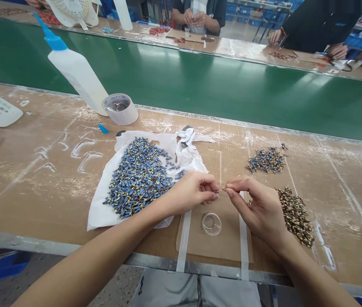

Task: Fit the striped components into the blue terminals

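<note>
My left hand (pixel 196 192) is closed in a pinch, with a tiny piece showing a bit of blue and gold (pixel 217 191) at its fingertips. Against it, fingertip to fingertip, my right hand (pixel 259 207) pinches a tiny piece too small to make out. Below the hands stands a small clear cup (pixel 211 224). Left of them a large heap of small blue, yellow and dark pieces (pixel 139 179) lies on a white sheet (pixel 99 211). To the right are a pile of black and cream pieces (pixel 297 217) and a smaller pile of blue and brown ones (pixel 267 160).
A white squeeze bottle with blue nozzle (pixel 75 72) leans by a tape roll (pixel 122 111); its blue cap (pixel 103 128) lies nearby. Crumpled white paper (pixel 189 149) is beside the heap. Beyond a green conveyor belt (pixel 181 76), other people (pixel 200 15) handle small parts.
</note>
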Demonstrator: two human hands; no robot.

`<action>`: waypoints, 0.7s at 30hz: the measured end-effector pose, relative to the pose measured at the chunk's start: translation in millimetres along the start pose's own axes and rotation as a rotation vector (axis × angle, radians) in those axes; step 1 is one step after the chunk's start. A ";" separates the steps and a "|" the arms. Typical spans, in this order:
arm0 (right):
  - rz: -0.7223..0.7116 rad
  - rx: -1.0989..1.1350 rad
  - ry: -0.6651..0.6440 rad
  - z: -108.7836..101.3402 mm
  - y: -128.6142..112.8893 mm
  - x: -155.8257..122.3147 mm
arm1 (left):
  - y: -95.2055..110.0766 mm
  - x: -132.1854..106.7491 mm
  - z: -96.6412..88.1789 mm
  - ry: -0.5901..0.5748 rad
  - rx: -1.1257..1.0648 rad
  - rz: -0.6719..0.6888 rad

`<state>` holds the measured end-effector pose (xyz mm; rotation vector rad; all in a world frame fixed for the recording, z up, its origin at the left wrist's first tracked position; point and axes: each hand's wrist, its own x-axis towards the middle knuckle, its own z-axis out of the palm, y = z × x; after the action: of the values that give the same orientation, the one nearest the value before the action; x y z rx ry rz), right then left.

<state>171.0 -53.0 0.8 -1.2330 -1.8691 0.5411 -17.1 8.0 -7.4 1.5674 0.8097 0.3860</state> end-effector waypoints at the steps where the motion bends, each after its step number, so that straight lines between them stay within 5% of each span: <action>1: 0.019 0.025 0.002 -2.1 0.5 -0.1 | -0.2 0.0 -0.2 -0.002 -0.002 0.003; 6: 0.140 0.321 0.003 -22.9 2.4 2.1 | -2.4 0.2 -1.3 -0.002 -0.022 -0.010; 11: 0.013 0.336 -0.473 -23.7 -8.2 5.3 | -4.2 0.3 -2.6 0.009 -0.027 0.001; 14: -0.021 0.262 -0.605 -15.6 -15.6 6.3 | -5.5 0.7 -3.9 0.017 -0.036 0.006; 17: -0.005 0.211 -0.568 -23.5 -11.7 9.2 | -5.4 1.0 -5.8 0.023 -0.046 -0.019; 21: 0.203 -0.080 -0.290 -67.4 18.4 9.9 | -3.0 1.3 -8.7 0.034 -0.033 -0.043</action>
<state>234.0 -41.6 30.5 -1.4711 -2.0314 0.7976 -22.8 15.1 -9.1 1.5142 0.8576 0.3936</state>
